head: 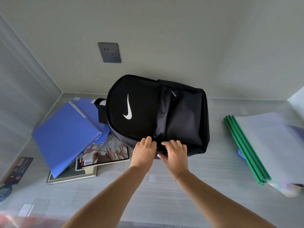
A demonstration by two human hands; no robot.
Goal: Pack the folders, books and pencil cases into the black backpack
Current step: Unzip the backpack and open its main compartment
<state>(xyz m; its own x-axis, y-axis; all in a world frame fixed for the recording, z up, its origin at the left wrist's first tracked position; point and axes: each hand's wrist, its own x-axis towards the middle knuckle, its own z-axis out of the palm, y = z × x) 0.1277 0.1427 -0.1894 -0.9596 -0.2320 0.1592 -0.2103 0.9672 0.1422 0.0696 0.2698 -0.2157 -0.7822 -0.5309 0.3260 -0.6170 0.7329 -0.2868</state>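
Both hands hold the near edge of the black backpack (148, 109). The left hand (144, 151) curls its fingers over the edge, and the right hand (174, 153) pinches the cloth just beside it, with the thumb under. The two hands almost touch. What sits between the fingertips is too dark to tell.

The black backpack lies flat in the middle of the grey table (164, 186), close to the back wall. Its front faces up and shows a white mark. Its top, with a small loop handle, points left.

Blue folders (65, 135) lie to the left of the bag, one on top of the other. The bag covers a corner of them. Books (105, 153) lie under the blue folders, flat on the table, and one back cover shows a bar code.

Clear folders with green spines (246, 148) lie in a pile on the right, well apart from the bag. A grey wall socket (109, 52) sits on the wall above the bag.
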